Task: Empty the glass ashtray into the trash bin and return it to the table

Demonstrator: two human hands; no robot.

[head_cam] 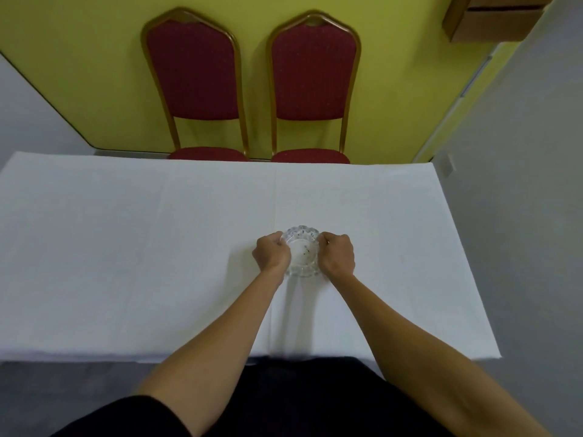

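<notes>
Gripping glass ashtray near counter's near edge, left hand and right hand fingers clamped opposite; best lifted level, ash flecks inside.

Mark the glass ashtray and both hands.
glass ashtray (302,250), head view, on its clear basin with dark specks.
left hand (270,252), head view, on the back of the hand at the ashtray's left rim.
right hand (337,254), head view, on the back of the hand at the right rim.

White-clothed table w/ glass ashtray sitting on it.
</notes>
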